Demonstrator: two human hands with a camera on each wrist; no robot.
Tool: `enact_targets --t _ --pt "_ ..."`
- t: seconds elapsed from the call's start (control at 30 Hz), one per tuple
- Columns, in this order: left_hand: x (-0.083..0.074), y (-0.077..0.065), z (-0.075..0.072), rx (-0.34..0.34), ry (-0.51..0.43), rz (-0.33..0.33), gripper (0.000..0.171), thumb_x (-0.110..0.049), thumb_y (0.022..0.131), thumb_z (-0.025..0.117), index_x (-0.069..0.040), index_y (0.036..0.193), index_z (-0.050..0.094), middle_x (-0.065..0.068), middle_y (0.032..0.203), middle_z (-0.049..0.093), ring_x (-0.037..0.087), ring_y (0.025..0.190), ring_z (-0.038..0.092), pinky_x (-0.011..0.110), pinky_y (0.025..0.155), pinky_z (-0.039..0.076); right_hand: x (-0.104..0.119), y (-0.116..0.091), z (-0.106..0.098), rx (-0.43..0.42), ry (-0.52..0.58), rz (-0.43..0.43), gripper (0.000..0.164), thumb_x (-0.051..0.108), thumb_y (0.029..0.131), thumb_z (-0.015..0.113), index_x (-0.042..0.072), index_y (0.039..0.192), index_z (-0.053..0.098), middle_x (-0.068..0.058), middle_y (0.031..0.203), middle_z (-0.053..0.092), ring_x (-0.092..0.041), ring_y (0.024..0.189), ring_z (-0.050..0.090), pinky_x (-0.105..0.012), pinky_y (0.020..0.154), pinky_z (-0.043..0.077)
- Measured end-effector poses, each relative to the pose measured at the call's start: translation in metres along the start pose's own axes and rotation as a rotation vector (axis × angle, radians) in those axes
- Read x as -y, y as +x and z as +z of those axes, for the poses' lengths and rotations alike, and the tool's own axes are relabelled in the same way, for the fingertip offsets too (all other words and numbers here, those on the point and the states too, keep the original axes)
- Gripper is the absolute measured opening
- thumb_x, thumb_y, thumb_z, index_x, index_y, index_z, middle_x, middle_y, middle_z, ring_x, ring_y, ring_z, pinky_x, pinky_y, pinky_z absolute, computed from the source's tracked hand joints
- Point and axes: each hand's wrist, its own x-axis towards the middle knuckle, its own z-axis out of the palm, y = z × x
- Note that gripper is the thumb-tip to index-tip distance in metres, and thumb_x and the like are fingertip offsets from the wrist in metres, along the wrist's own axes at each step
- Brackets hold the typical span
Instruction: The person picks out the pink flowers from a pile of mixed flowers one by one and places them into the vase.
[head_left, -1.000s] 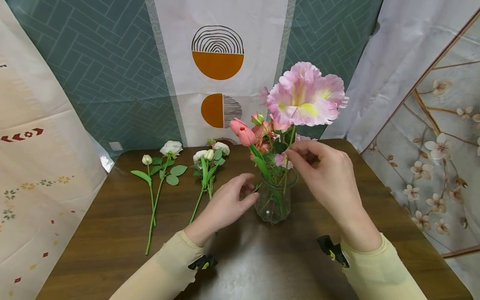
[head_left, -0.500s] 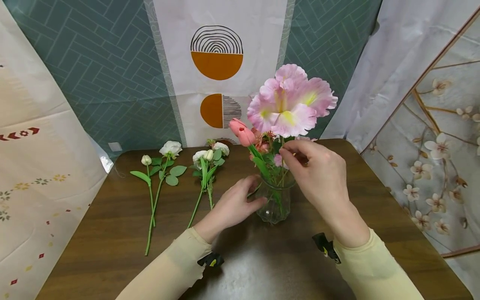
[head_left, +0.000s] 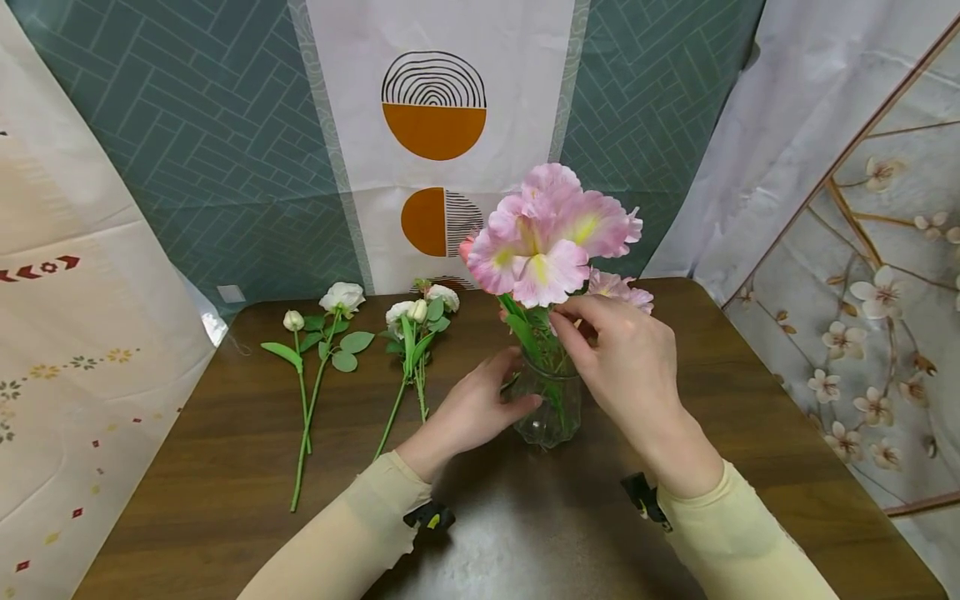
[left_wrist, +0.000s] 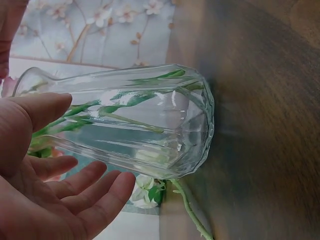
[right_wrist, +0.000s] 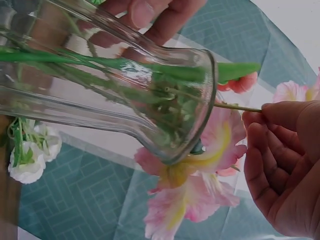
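Note:
In the head view a clear glass vase [head_left: 551, 421] stands upright on the table, with green stems inside. My right hand [head_left: 626, 354] is just above its rim, pinching the thin stem [right_wrist: 237, 107] of a large artificial pink flower [head_left: 542, 242] with yellow streaks. That stem runs down into the vase mouth in the right wrist view. My left hand [head_left: 472, 408] lies beside the vase's upper part, thumb in front and loosely spread fingers [left_wrist: 107, 200] on the other side. Behind the large bloom, most of the coral flowers are hidden; a smaller pink flower [head_left: 618, 289] shows at the right.
Left of the vase, white flowers [head_left: 342, 298] with a white bud [head_left: 293, 321] lie on the brown wooden table [head_left: 225, 467]. Another bunch of white flowers [head_left: 444, 297] lies nearer the vase. Patterned cloths [head_left: 240, 150] hang behind and at both sides.
My right hand has moved left and down with the pink flower, which now sits lower and covers the coral tulips. My left hand has moved right to the vase.

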Motion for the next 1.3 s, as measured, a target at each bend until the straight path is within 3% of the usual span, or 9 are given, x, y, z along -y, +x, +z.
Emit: enact_targets --t 0.5,0.73,1.0,1.2,1.3 --pt "-0.001 0.002 0.003 -0.002 0.069 0.008 0.067 -0.033 0.105 0.079 -0.01 0.162 0.051 0.012 0.147 0.066 0.033 0.128 0.069 0.053 0.105 0.057 -0.004 -0.012 0.011 0.012 -0.07 -0.046 0.01 0.02 0.096 0.089 0.013 0.097 0.081 -0.002 0.081 0.076 -0.024 0.069 0.071 -0.043 0.051 0.05" --pt "-0.001 0.001 0.003 -0.002 0.054 0.004 0.066 -0.033 0.105 0.079 -0.009 0.16 0.052 0.012 0.146 0.065 0.036 0.125 0.069 0.055 0.1 0.058 -0.006 -0.022 0.015 0.021 -0.104 -0.037 0.021 0.016 0.097 0.086 0.011 0.083 0.071 -0.004 0.071 0.066 -0.03 0.062 0.066 -0.043 0.048 0.047" --pt "0.001 0.001 0.004 -0.021 0.062 0.036 0.06 -0.03 0.103 0.08 -0.008 0.154 0.056 0.014 0.141 0.066 0.038 0.121 0.069 0.055 0.097 0.058 -0.008 -0.032 0.017 0.037 -0.125 -0.037 0.028 0.013 0.093 0.088 0.015 0.079 0.064 0.0 0.067 0.057 -0.025 0.059 0.059 -0.041 0.048 0.045" --pt "0.001 0.002 0.004 -0.038 0.076 0.066 0.073 -0.03 0.103 0.08 -0.01 0.165 0.047 0.013 0.157 0.059 0.033 0.138 0.063 0.055 0.107 0.056 -0.01 -0.037 0.018 0.048 -0.148 -0.003 0.024 0.006 0.083 0.092 0.011 0.084 0.068 -0.005 0.074 0.063 -0.032 0.073 0.068 -0.049 0.052 0.051" --pt "0.0 0.001 0.004 -0.047 0.082 0.071 0.071 -0.029 0.103 0.081 -0.009 0.163 0.049 0.014 0.157 0.059 0.034 0.137 0.064 0.056 0.107 0.055 -0.01 -0.038 0.018 0.049 -0.155 0.024 0.021 0.0 0.079 0.09 0.007 0.089 0.074 -0.009 0.08 0.07 -0.035 0.083 0.072 -0.052 0.055 0.055"
